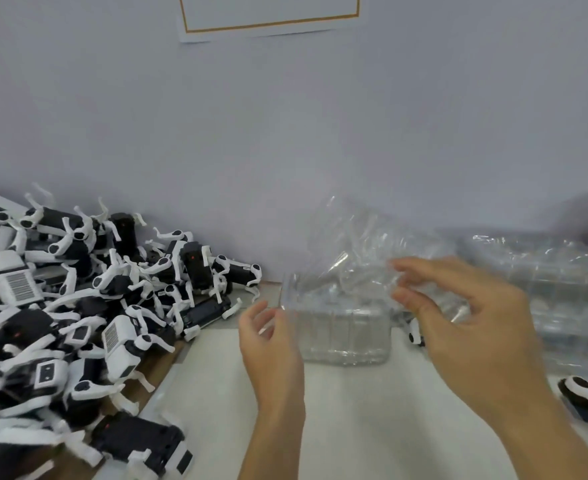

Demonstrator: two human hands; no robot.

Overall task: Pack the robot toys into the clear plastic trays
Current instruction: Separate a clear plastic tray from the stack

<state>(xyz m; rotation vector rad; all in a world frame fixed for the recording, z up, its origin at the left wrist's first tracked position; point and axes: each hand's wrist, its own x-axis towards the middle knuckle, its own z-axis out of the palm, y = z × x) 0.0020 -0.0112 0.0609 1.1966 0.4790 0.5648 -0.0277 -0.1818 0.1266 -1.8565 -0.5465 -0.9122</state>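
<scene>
- A pale wall (285, 133) backs the white worktop (354, 410); a clear tray stack (344, 327) stands mid-worktop near its back edge.
- Left hand (268, 344) pinches the stack's left corner; right hand (458, 306), fingers loosely curled, touches a lifted clear tray (354, 244), grip blurred.
- Peel one tray free, steadying the stack.
- Robot toys (78, 306) crowd the left edge; more trays (545, 271) stand right; open room lies at the front.

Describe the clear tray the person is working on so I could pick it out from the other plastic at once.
Start at the pile of robot toys on the left and move right along the wall. The clear plastic tray sits on the pale table between the left hand and right hand. Unlike the stack of trays at far right, it stands alone, centred, with its clear lid raised.
</scene>
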